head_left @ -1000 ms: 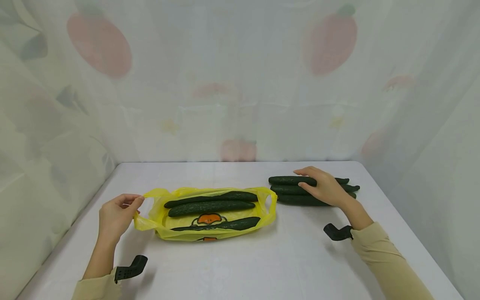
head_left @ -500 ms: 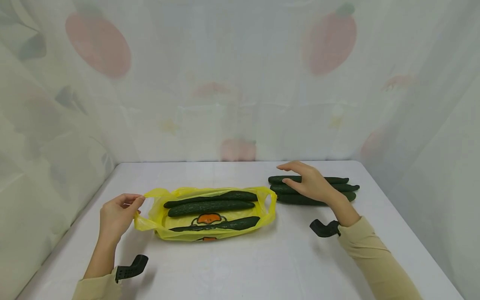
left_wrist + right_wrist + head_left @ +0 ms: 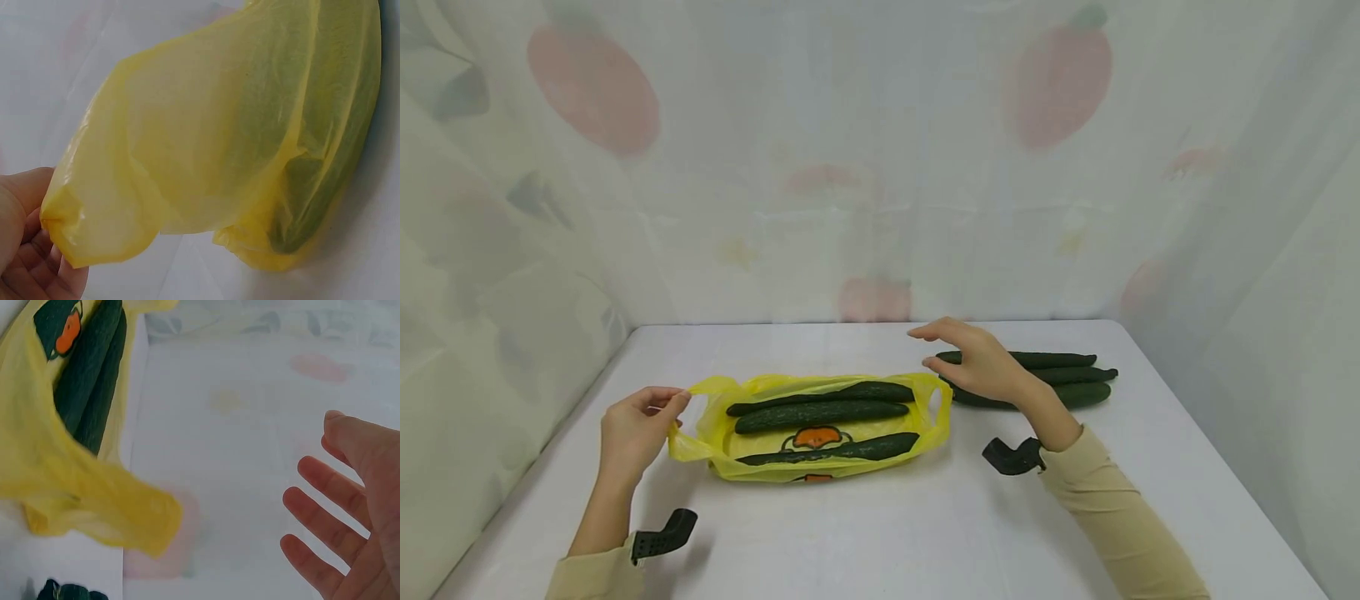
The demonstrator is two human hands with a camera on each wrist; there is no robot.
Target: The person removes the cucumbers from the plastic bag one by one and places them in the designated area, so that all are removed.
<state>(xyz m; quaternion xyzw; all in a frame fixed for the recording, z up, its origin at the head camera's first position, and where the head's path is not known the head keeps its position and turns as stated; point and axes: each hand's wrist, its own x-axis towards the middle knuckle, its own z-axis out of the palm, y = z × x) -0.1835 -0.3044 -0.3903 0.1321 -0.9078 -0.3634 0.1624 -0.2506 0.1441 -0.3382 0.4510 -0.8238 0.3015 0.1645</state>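
A yellow plastic bag [image 3: 936,433] lies open on the table with three cucumbers inside, among them a middle one [image 3: 820,416] and a front one [image 3: 868,447]. My left hand [image 3: 634,429] pinches the bag's left handle [image 3: 94,231] between thumb and fingers, stretching it leftward. My right hand [image 3: 988,367] is raised above the left ends of three more cucumbers [image 3: 1075,375], holding nothing. Its fingers spread apart in the right wrist view, and it partly hides those cucumbers in the head view.
The white table [image 3: 865,533] carries the bag and the loose cucumbers. A pale curtain [image 3: 865,208] with fruit prints hangs behind and at both sides. Black wrist mounts [image 3: 664,535] jut from both sleeves.
My right hand has moved left from the middle of the loose cucumbers to their left ends, near the bag's right handle. The left hand keeps its pinch on the bag.
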